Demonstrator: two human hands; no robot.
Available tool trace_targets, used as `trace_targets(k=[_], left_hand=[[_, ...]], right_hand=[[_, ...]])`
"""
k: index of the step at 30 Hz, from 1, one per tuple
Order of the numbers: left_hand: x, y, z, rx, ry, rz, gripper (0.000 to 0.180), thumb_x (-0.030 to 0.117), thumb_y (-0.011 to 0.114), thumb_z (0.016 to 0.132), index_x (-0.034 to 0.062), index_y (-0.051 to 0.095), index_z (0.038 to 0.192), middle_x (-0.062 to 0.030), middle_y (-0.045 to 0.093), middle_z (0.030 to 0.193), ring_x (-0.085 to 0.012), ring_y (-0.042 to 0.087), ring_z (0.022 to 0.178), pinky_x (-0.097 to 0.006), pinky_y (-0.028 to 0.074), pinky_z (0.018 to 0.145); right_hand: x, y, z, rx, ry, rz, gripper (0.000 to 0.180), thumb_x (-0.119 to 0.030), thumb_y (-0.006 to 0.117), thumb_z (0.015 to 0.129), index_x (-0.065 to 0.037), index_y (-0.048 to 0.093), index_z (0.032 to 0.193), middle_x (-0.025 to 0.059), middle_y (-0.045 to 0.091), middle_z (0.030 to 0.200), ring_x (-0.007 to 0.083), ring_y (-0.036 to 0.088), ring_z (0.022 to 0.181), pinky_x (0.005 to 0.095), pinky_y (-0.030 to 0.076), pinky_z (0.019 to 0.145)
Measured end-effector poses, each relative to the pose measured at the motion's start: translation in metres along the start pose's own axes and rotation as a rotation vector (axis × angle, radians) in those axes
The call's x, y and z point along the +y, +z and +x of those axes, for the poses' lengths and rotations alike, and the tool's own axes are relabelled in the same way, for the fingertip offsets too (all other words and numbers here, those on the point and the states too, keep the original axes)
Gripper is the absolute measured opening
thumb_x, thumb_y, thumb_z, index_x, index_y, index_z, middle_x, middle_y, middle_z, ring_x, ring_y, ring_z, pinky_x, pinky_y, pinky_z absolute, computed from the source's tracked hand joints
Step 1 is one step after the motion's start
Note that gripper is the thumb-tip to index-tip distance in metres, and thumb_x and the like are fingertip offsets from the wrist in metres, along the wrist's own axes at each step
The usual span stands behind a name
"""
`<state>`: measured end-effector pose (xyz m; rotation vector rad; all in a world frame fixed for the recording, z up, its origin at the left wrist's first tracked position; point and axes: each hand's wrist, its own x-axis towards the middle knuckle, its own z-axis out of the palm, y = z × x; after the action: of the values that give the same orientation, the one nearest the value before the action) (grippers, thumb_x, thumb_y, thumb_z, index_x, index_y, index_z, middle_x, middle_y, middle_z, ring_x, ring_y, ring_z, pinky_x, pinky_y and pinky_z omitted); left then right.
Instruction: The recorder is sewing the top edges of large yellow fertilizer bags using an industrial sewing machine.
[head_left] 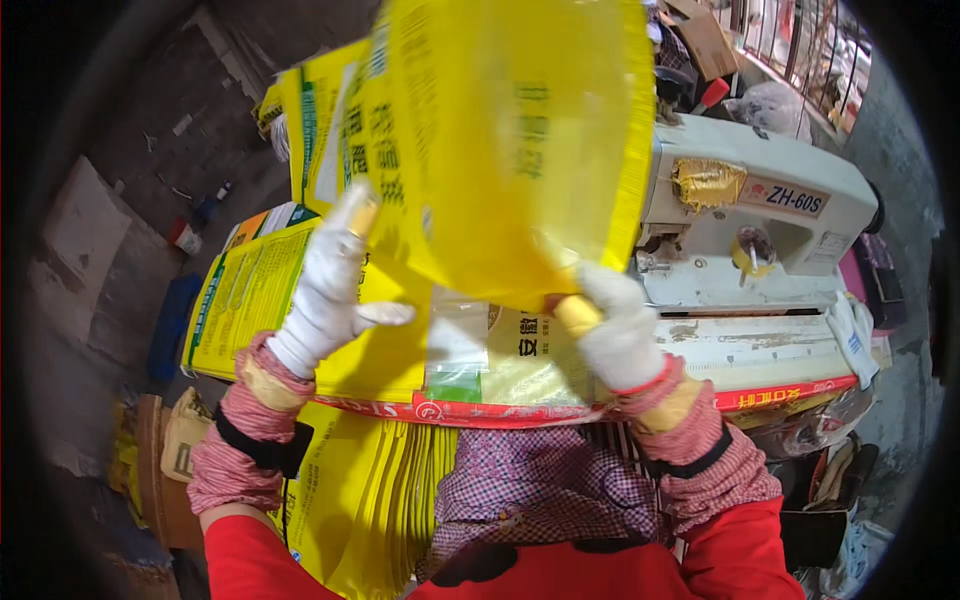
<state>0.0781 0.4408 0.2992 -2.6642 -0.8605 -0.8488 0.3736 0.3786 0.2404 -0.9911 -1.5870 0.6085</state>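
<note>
A large yellow plastic woven bag is raised in front of me, its upper part blurred and running out of the top of the view. My right hand, in a white glove with yellow on a finger, is closed on the bag's lower edge. To the left, my left hand is also gloved in white, fingers up and thumb spread. It is beside the bag's left edge; whether it touches the bag I cannot tell. Under both hands, more printed yellow bags lie on the table.
A pale sewing machine stands at the right of the table, whose front edge is red. Other yellow bags lie at the left. A stack of folded bags hangs below the edge by my checked apron. White gloves lie far right.
</note>
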Motion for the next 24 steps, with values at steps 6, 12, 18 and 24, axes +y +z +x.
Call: trace_targets(k=[6,12,18,24], left_hand=[[-0.042,0.072,-0.059,0.138,-0.763,0.11,0.079,0.012,0.072,0.07,0.0111,0.036,0.14,-0.0151,0.04,0.142,-0.032,0.053,0.115,-0.034,0.044,0.096],[-0.074,0.072,-0.035,-0.16,-0.761,0.244,0.049,-0.006,0.053,0.074,0.0118,0.058,0.119,-0.0113,0.058,0.123,-0.0319,0.057,0.104,-0.038,0.047,0.088],[-0.071,-0.014,-0.075,0.019,-0.358,0.789,0.043,0.003,0.06,0.071,0.0122,0.061,0.113,-0.006,0.059,0.122,-0.034,0.059,0.085,-0.04,0.05,0.076],[-0.087,-0.044,-0.228,-0.513,-1.006,0.604,0.038,0.003,0.051,0.08,0.0108,0.058,0.117,-0.0101,0.056,0.126,-0.0339,0.059,0.1,-0.039,0.047,0.087]], right_hand=[[-0.026,-0.064,-0.03,0.231,0.148,0.331,0.035,-0.019,0.062,0.087,0.001,0.057,0.115,0.0052,0.063,0.094,0.0136,0.058,0.079,0.0258,0.047,0.069],[-0.036,-0.085,-0.047,0.274,0.096,0.059,0.037,-0.002,0.06,0.086,0.001,0.052,0.122,0.0091,0.062,0.105,0.0152,0.061,0.088,0.0271,0.05,0.075],[0.002,-0.07,-0.037,0.389,0.282,0.45,0.038,0.011,0.052,0.075,-0.001,0.059,0.111,0.008,0.064,0.101,0.0168,0.062,0.085,0.0277,0.051,0.077],[-0.017,0.051,-0.058,0.084,0.943,0.865,0.024,-0.005,0.051,0.076,0.0,0.066,0.094,0.0112,0.067,0.09,0.0229,0.063,0.085,0.0341,0.051,0.081]])
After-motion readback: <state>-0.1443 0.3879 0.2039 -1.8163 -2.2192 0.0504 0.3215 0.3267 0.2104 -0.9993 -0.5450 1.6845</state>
